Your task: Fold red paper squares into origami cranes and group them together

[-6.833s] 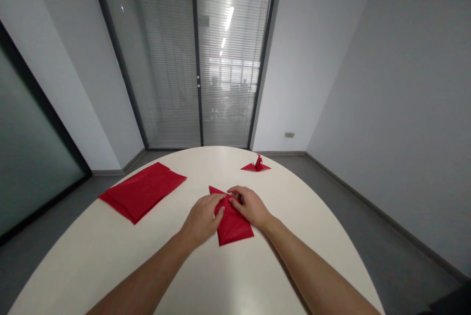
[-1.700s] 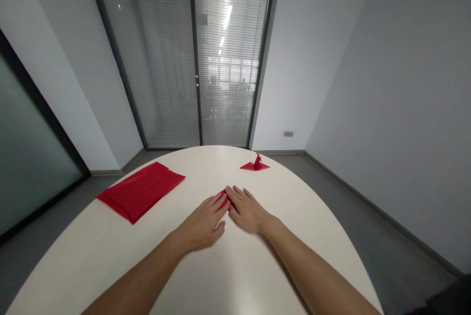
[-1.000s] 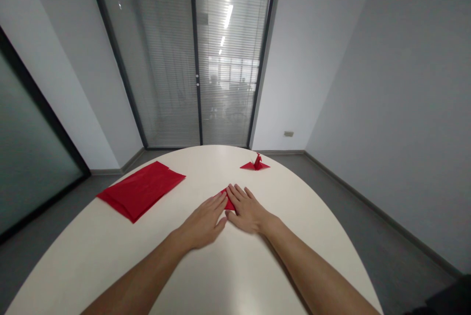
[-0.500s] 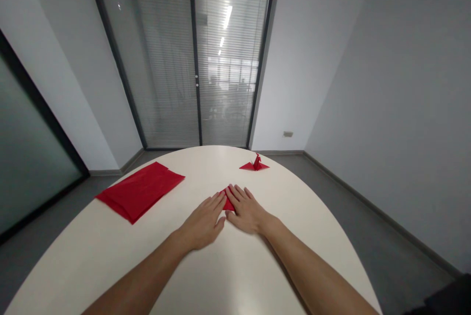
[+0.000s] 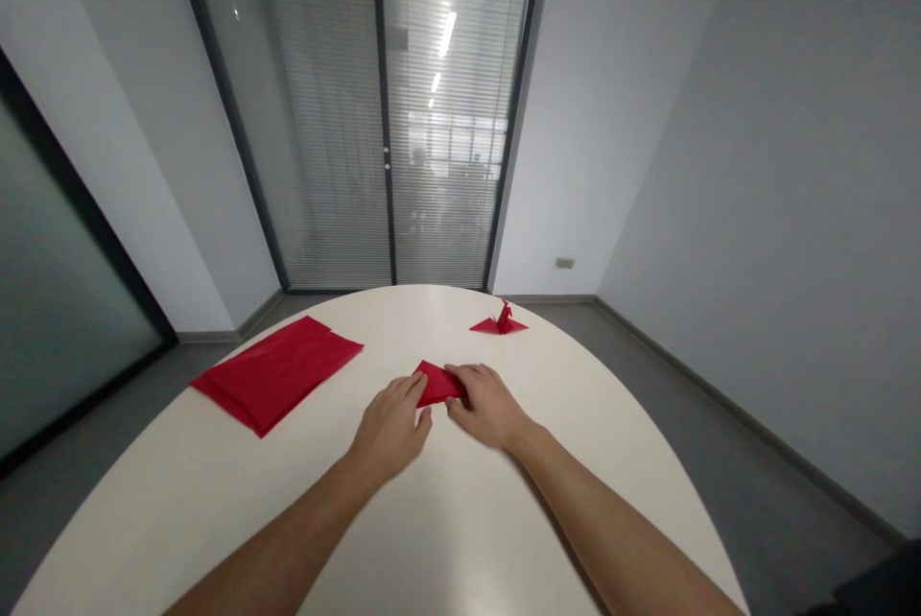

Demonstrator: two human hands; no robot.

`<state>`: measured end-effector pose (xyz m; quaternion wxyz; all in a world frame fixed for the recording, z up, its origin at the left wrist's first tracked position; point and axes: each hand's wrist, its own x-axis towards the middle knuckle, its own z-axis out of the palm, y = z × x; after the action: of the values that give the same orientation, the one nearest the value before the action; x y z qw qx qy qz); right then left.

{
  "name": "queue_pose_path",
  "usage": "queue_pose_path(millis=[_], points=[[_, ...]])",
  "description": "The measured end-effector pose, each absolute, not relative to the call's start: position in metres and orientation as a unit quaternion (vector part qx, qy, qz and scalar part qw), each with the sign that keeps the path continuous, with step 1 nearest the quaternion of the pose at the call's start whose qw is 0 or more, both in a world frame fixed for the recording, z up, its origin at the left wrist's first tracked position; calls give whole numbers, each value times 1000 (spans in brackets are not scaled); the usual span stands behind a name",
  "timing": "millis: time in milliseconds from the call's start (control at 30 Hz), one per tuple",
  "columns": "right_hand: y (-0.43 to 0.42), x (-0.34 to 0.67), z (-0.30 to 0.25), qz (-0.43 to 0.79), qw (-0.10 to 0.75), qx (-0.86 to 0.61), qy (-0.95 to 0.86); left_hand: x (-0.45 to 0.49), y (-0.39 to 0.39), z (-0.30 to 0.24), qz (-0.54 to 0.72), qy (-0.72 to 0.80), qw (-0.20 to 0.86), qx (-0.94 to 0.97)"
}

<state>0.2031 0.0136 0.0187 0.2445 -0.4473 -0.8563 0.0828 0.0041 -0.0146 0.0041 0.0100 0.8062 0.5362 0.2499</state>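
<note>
A small folded red paper (image 5: 436, 383) lies on the round white table (image 5: 460, 520) between my hands. My left hand (image 5: 390, 425) has its fingers curled, with the fingertips at the paper's near left edge. My right hand (image 5: 486, 402) rests on the paper's right side, fingers bent over it and the thumb at its near edge. Most of the paper's top shows between the two hands; its right end is hidden under my right fingers.
A stack of flat red sheets (image 5: 277, 371) lies on the table's left side. A finished red paper crane (image 5: 501, 321) stands near the far edge. Beyond the table are glass doors with blinds (image 5: 381, 117) and grey walls.
Both hands lay flat over the paper with fingers stretched out. Now the fingers have curled and drawn apart, and far more of the red paper shows between them.
</note>
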Motion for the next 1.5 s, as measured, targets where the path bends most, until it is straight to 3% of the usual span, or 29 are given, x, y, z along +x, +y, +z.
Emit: queue_pose_path(millis=[533,767,1100,1500], points=[[17,202,17,137,302,-473,-816,-1,-9,7,267,560,-13,784],[18,201,17,228,369,-482,-761,-1,-12,13,259,554,-24,791],[20,198,18,209,458,-415,-758,-1,-10,13,300,562,-2,771],[17,195,18,262,473,-372,-755,0,-4,11,464,548,97,690]])
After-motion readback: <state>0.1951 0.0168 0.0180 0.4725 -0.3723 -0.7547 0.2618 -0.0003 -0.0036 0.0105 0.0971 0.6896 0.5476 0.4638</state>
